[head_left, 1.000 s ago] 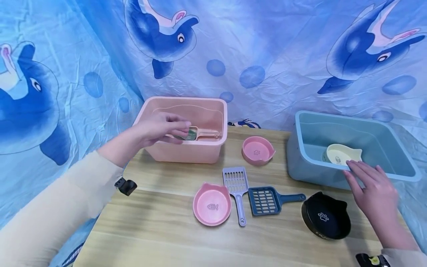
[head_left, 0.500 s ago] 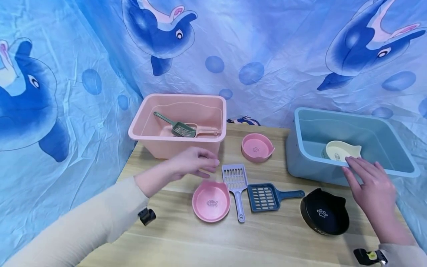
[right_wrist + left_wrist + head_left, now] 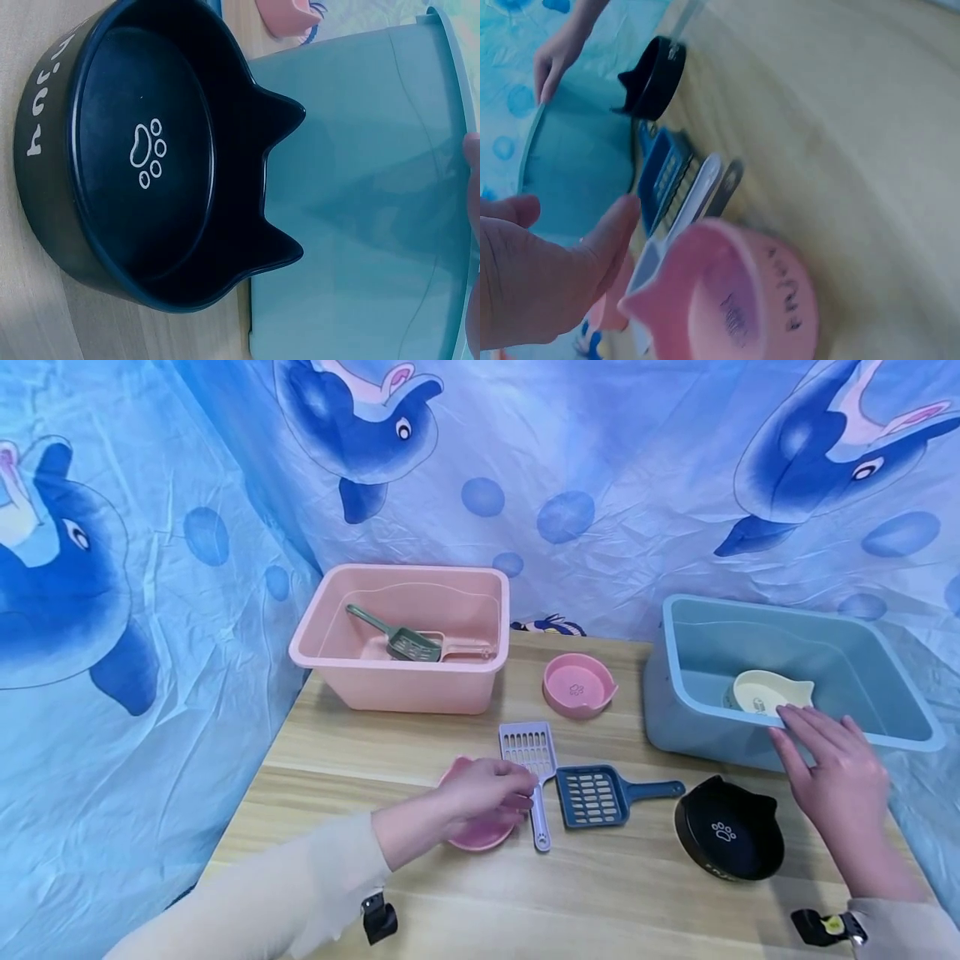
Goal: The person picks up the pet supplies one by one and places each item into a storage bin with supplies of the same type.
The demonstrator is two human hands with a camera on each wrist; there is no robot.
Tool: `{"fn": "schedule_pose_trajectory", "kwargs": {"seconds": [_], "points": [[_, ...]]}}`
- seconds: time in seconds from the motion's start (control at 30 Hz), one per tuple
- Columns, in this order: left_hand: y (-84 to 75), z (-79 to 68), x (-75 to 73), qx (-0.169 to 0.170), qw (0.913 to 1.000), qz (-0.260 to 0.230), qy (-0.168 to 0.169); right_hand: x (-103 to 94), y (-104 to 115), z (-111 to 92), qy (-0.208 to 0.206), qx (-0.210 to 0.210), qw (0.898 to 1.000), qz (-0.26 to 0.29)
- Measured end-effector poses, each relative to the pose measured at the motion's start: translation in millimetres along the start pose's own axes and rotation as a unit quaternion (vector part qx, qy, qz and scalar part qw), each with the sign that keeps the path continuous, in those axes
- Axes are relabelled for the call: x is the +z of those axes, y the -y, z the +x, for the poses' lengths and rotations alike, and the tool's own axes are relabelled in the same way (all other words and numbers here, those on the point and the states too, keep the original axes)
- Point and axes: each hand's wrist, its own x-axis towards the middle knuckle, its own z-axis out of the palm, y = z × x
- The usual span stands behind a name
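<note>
My left hand point(image 3: 491, 789) is over the fish-marked pink cat bowl point(image 3: 480, 837), partly covering it. Its fingertips overlap the handle of a lavender litter scoop point(image 3: 527, 745) in the head view. In the left wrist view the thumb and fingers are apart with nothing between them, beside the pink bowl's eared rim. My right hand point(image 3: 840, 772) rests its extended fingers on the front rim of the blue litter bin point(image 3: 667, 718). A cream cat-shaped bowl point(image 3: 765, 685) lies inside that bin. Just below the right hand, the black cat-eared bowl point(image 3: 135, 232) stands against the bin's front.
A navy litter scoop point(image 3: 596, 797) lies right of the lavender one. At the back left stands a pink bin point(image 3: 405, 692) holding a green scoop point(image 3: 415, 646) and a pink scoop point(image 3: 468, 649). Another pink bowl point(image 3: 576, 689) sits between the bins. A dolphin-print curtain point(image 3: 630, 460) hangs behind.
My left hand has come out of the pink bin, leaving the green scoop visible there, and moved right and toward me over the pink bowl. The right hand stays on the blue bin's rim.
</note>
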Motion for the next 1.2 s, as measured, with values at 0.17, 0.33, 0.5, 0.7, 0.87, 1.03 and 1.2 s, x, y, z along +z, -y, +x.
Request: {"fn": "schedule_pose_trajectory", "kwargs": {"seconds": [0.17, 0.33, 0.5, 0.7, 0.87, 1.03, 1.2], "points": [[12.1, 0.0, 12.5, -0.009, 0.9991, -0.042, -0.002, -0.5, -1, -1, -0.001, 0.001, 1.000, 0.001], [21.1, 0.6, 21.2, -0.011, 0.9990, -0.043, -0.009, 0.1, -3, 0, -0.001, 0.003, 1.000, -0.002], [26.5, 2.1, 32.0, -0.008, 0.9992, -0.024, -0.030, 0.4, -4, 0, 0.000, 0.005, 1.000, -0.002], [31.3, 3.5, 42.1, 0.004, 0.9980, -0.018, -0.060, 0.6, -3, 1, 0.004, 0.007, 1.000, -0.004], [33.1, 6.0, 47.8, 0.003, 0.9961, -0.006, -0.088, -0.2, -3, 3, 0.006, 0.006, 1.000, -0.002], [38.8, 10.4, 54.1, 0.003, 0.9953, 0.010, -0.096, -0.7, -3, 2, 0.005, 0.003, 1.000, -0.004], [43.6, 16.1, 60.5, 0.010, 0.9951, -0.015, -0.097, -1.8, -2, 1, 0.017, 0.008, 1.000, -0.007]]}}
